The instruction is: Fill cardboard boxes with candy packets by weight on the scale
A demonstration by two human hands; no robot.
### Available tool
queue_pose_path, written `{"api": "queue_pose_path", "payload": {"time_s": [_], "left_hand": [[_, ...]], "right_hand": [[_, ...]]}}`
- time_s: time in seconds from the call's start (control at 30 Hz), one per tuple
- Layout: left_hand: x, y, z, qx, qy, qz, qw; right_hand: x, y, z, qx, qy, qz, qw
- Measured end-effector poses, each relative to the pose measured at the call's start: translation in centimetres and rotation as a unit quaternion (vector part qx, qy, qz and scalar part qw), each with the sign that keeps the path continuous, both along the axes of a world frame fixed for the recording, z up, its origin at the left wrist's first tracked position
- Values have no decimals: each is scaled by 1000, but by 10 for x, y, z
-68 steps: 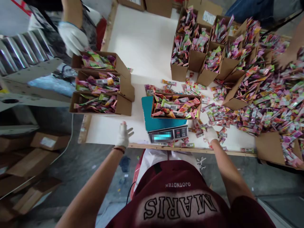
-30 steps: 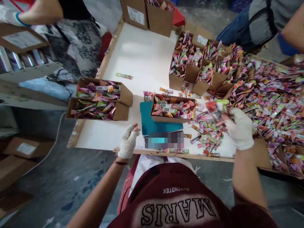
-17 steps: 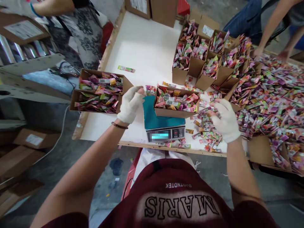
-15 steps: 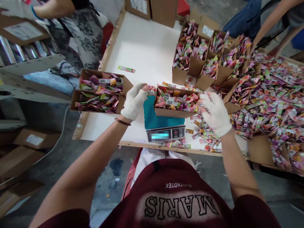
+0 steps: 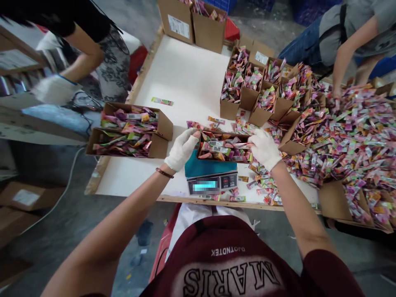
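Note:
A small cardboard box full of bright candy sachets sits on a teal-topped digital scale at the near table edge. My left hand, in a white glove, is closed on the box's left end. My gloved right hand grips the box's right end. Loose sachets lie scattered by my right wrist.
Two filled boxes stand left of the scale on the white table. Several filled boxes cluster behind, beside a huge sachet heap. A person's gloved hand is at far left; another person reaches into the heap at top right.
Both my hands came in from the sides and closed on the ends of the box on the scale. The right hand let go of its sachets. One box on the left was taken away.

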State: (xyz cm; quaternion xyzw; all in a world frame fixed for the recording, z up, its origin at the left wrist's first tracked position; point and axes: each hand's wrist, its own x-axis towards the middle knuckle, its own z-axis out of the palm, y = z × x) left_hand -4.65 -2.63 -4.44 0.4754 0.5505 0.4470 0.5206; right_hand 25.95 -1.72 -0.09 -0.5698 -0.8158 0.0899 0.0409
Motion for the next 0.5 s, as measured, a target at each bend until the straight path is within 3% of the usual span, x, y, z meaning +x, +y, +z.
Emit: {"api": "queue_pose_path", "payload": {"time_s": [0.17, 0.33, 0.4, 0.5], "left_hand": [[4, -1, 6, -6, 0, -19, 1000], [-6, -3, -3, -33, -19, 22, 999], [-16, -6, -10, -55, -47, 38, 997], [-32, -12, -17, -71, -58, 74, 993]], "right_hand": [[24, -15, 33, 31, 110, -1, 993], [75, -53, 63, 69, 166, -86, 980], [103, -76, 61, 51, 131, -134, 981], [147, -105, 37, 8, 76, -212, 974]]}}
